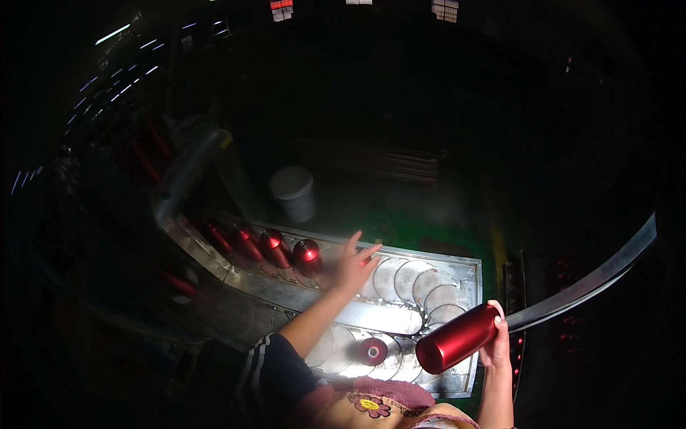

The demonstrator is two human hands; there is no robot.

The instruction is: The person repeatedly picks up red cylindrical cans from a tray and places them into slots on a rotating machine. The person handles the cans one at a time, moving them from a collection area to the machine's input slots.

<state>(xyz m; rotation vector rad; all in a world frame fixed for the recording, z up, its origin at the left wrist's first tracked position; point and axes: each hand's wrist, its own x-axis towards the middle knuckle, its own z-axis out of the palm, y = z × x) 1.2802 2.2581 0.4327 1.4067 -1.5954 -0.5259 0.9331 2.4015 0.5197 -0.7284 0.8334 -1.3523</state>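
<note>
My right hand (498,342) is wrapped round one end of a glossy red metal bottle (457,339). The bottle lies tilted in the air above the right end of a looped conveyor, its broad base turned to the lower left. Over the far lane, my left hand (350,270) has its fingers spread, with a small red spot showing between them that I cannot make out. Just left of that hand stands a red bottle (307,257), the last of several in a row. Another red bottle (372,351), seen from above, stands on the near lane.
Overlapping round metal plates form the conveyor (386,318), with a raised metal frame around it. Beyond it stands a white bucket (293,187). A curved metal rail (589,286) reaches out at the right. A patterned apron (371,402) covers my front; the surroundings are dark.
</note>
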